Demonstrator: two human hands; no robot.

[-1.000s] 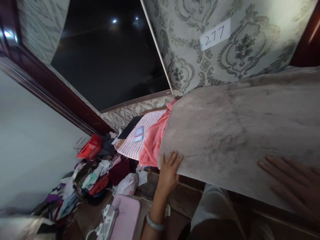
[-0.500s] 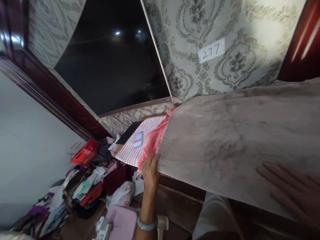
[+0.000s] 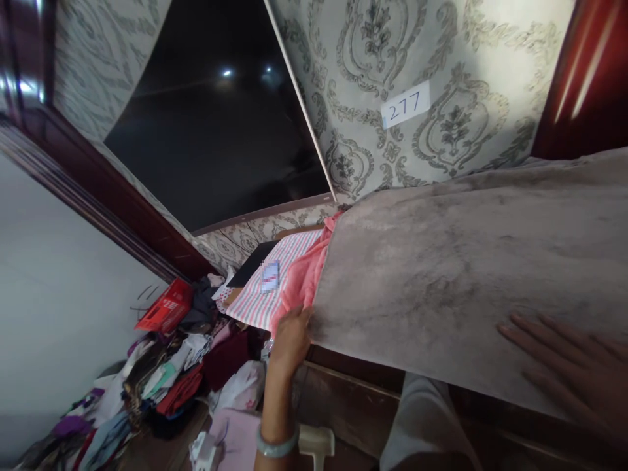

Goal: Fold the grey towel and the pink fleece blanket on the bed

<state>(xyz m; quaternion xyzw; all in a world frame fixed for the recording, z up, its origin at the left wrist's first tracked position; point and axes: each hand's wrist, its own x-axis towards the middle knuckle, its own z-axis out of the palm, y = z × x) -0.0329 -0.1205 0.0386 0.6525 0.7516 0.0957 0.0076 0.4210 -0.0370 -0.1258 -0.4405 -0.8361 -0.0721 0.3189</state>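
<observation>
Our left hand (image 3: 291, 337) grips the near left corner of the grey cloth (image 3: 441, 275), spread across the right; our right hand (image 3: 574, 369) lies flat on it. It seems soft, limp and light, best held by that corner.

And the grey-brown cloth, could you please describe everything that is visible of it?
The grey-brown cloth looks soft and plush, with darker, smudgy patches. It lies spread out, mostly flat, with low folds along its far edge by the patterned wall; its right end runs out of view. Its left edge meets the pink blanket. The right hand rests palm down on it, fingers extended. The left hand's grip is at its near left corner; whether it pinches the cloth cannot be told.
</observation>
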